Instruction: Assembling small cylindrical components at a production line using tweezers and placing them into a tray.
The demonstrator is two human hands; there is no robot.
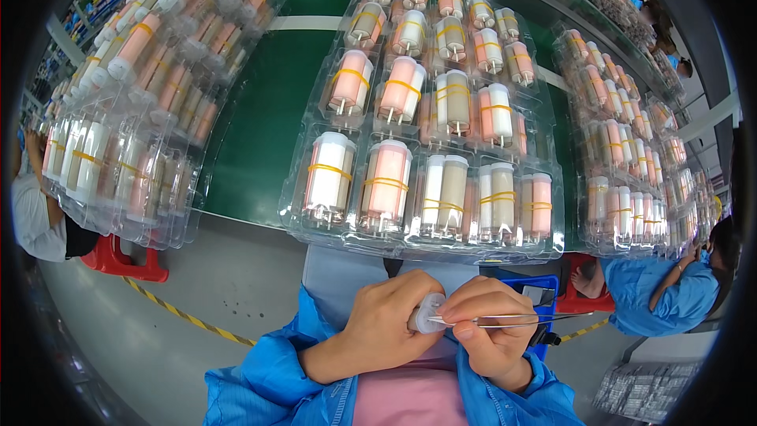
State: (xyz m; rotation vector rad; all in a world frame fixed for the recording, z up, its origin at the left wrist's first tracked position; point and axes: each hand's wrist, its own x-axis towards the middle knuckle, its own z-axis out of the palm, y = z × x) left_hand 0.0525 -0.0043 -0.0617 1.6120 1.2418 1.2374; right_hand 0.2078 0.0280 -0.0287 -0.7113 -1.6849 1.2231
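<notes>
My left hand [377, 323] is closed around a small cylinder with a translucent whitish end [426, 315]. Most of the cylinder's body is hidden by the fingers. Between thumb and fingers my right hand [495, 331] grips metal tweezers [516, 321], whose tips meet the cylinder's translucent end. Both hands are close together in front of my chest, just below the front edge of a clear plastic tray [426, 252]. Standing in the tray's pockets are bundles of pink, white and grey cylinders [386, 181], held by yellow rubber bands.
More loaded trays are stacked at the left [142, 181] and right [631, 181] on a green table [252, 142]. A blue bin [540, 288] is beside my right hand. One person in blue [662, 292] sits at the right; another in white [39, 217] is at the far left, near a red stool [122, 260].
</notes>
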